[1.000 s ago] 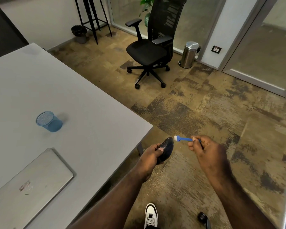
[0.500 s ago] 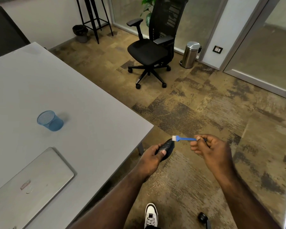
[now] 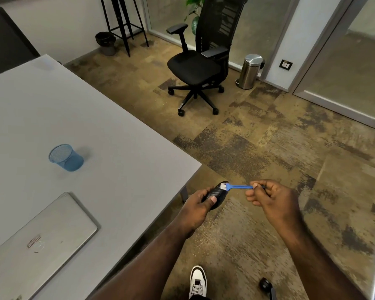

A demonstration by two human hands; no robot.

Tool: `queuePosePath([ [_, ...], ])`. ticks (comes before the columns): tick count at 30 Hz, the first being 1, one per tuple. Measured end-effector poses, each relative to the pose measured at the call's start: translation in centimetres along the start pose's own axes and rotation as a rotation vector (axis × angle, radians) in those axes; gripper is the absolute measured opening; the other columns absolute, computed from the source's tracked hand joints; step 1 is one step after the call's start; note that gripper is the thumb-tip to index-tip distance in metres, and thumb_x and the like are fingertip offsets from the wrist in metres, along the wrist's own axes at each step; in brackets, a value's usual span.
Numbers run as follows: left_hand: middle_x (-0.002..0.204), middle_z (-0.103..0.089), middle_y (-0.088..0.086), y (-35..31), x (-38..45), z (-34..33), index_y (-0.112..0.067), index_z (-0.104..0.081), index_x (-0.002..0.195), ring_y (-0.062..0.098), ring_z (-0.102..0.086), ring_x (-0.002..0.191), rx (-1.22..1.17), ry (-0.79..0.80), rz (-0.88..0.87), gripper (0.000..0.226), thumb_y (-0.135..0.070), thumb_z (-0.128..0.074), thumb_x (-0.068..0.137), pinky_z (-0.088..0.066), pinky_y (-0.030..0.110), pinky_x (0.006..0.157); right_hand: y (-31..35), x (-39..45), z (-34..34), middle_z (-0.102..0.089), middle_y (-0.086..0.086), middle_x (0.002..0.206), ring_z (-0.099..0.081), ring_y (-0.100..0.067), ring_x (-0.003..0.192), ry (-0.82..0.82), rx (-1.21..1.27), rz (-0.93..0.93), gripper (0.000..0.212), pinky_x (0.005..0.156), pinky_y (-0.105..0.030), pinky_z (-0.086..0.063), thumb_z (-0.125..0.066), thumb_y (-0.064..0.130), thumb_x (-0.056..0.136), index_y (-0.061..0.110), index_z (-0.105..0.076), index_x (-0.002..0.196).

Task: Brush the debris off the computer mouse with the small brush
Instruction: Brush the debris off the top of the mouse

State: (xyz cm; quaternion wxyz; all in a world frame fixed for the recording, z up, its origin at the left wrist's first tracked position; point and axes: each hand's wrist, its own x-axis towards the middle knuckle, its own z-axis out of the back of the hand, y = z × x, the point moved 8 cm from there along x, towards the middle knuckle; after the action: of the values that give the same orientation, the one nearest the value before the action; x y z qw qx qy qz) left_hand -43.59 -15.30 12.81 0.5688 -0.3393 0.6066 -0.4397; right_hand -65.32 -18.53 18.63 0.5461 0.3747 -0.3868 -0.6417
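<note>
My left hand (image 3: 198, 205) grips a black computer mouse (image 3: 219, 194), held in the air just past the table's corner with its top turned up. My right hand (image 3: 268, 200) pinches the end of a small blue brush (image 3: 239, 187) with a thin handle. The brush's white bristles rest on the far end of the mouse's top. My left thumb lies across the near part of the mouse and hides it.
A grey table (image 3: 108, 148) at the left carries a blue mesh cup (image 3: 66, 158) and a closed silver laptop (image 3: 37, 241). On the carpet beyond stand a black office chair (image 3: 198, 66) and a steel bin (image 3: 250, 71). A white shoe (image 3: 197, 281) shows below.
The brush head has moved left and down onto the mouse's top. The mouse has tilted flatter in my left hand. Both hands stay beside the table corner.
</note>
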Motion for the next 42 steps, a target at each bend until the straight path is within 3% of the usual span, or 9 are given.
queuePosePath([
  [5, 0.114, -0.068, 0.002, 0.5, -0.3, -0.1, -0.025, -0.063, 0.120, 0.014, -0.063, 0.099, -0.238, 0.025, 0.083, 0.028, -0.029, -0.052, 0.095, -0.052, 0.029, 0.080, 0.2, 0.4, 2.2, -0.075, 0.011, 0.077, -0.073, -0.001, 0.071, -0.149, -0.202, 0.045, 0.021, 0.067, -0.037, -0.063, -0.057, 0.024, 0.096, 0.016, -0.072, 0.108],
  [9, 0.118, -0.068, 0.011, 1.0, -0.1, -0.4, -0.016, -0.065, 0.117, 0.024, -0.065, 0.108, -0.502, 0.027, 0.168, 0.025, -0.020, -0.047, 0.099, -0.056, 0.036, 0.084, 2.9, -1.5, 0.3, -0.076, 0.010, 0.086, -0.071, 0.004, 0.075, 0.007, -0.261, 0.229, 0.021, 0.065, -0.018, -0.059, -0.060, 0.021, 0.094, 0.018, -0.072, 0.111],
  [15, 0.114, -0.065, 0.022, 1.3, 0.1, -0.1, 0.001, -0.062, 0.113, 0.030, -0.071, 0.096, -0.820, -0.043, 0.229, 0.025, -0.016, -0.051, 0.098, -0.060, 0.045, 0.074, 6.6, -4.6, -1.2, -0.075, 0.013, 0.089, -0.068, 0.004, 0.073, 0.198, -0.359, 0.505, 0.018, 0.057, -0.011, -0.052, -0.073, 0.014, 0.086, 0.020, -0.077, 0.102],
  [19, 0.116, -0.062, 0.025, 1.7, -0.1, -0.1, 0.002, -0.060, 0.109, 0.034, -0.071, 0.095, -0.886, -0.081, 0.271, 0.021, -0.013, -0.050, 0.097, -0.060, 0.048, 0.070, 7.7, -4.6, -0.2, -0.076, 0.009, 0.087, -0.069, 0.003, 0.074, 0.140, -0.322, 0.561, 0.015, 0.060, -0.012, -0.053, -0.073, 0.016, 0.086, 0.015, -0.078, 0.100],
  [22, 0.121, -0.059, 0.026, 1.8, 0.0, -0.2, 0.003, -0.060, 0.110, 0.038, -0.067, 0.102, -0.904, -0.090, 0.282, 0.022, -0.012, -0.051, 0.097, -0.060, 0.048, 0.071, 8.1, -4.3, 0.1, -0.077, 0.006, 0.090, -0.068, 0.003, 0.074, 0.091, -0.363, 0.558, 0.018, 0.065, -0.009, -0.051, -0.075, 0.009, 0.084, 0.013, -0.078, 0.101],
  [25, 0.118, -0.062, 0.026, 1.6, 0.3, -0.1, 0.003, -0.061, 0.108, 0.034, -0.069, 0.097, -0.921, -0.098, 0.267, 0.023, -0.012, -0.048, 0.098, -0.061, 0.048, 0.074, 7.9, -5.2, -1.2, -0.077, 0.006, 0.090, -0.071, -0.003, 0.074, 0.246, -0.389, 0.565, 0.016, 0.061, -0.025, -0.058, -0.074, 0.014, 0.086, 0.015, -0.078, 0.102],
  [29, 0.110, -0.066, 0.026, 1.8, 0.2, 0.7, 0.005, -0.061, 0.108, 0.036, -0.068, 0.097, -0.992, -0.140, 0.252, 0.024, -0.011, -0.048, 0.098, -0.061, 0.048, 0.073, 7.6, -6.3, -1.7, -0.075, 0.015, 0.084, -0.067, 0.004, 0.069, 0.351, -0.351, 0.551, 0.016, 0.056, -0.019, -0.053, -0.069, 0.024, 0.086, 0.021, -0.078, 0.098],
  [37, 0.100, -0.072, 0.027, 1.7, -0.3, -0.2, 0.005, -0.055, 0.112, 0.043, -0.070, 0.090, -1.040, -0.020, 0.309, 0.028, -0.015, -0.039, 0.101, -0.060, 0.049, 0.075, 4.9, -2.9, 0.7, -0.075, 0.017, 0.080, -0.073, 0.003, 0.074, 0.059, -0.123, 0.266, 0.017, 0.060, -0.021, -0.059, -0.065, 0.016, 0.092, 0.020, -0.074, 0.106],
  [42, 0.103, -0.070, 0.031, 1.6, -0.6, -0.3, 0.005, -0.055, 0.117, 0.045, -0.069, 0.090, -1.081, 0.036, 0.318, 0.033, -0.018, -0.038, 0.100, -0.055, 0.051, 0.083, 3.7, -1.3, 2.4, -0.077, 0.010, 0.083, -0.076, -0.008, 0.075, -0.048, 0.100, 0.197, 0.016, 0.066, -0.022, -0.059, -0.060, 0.034, 0.092, 0.031, -0.072, 0.101],
])
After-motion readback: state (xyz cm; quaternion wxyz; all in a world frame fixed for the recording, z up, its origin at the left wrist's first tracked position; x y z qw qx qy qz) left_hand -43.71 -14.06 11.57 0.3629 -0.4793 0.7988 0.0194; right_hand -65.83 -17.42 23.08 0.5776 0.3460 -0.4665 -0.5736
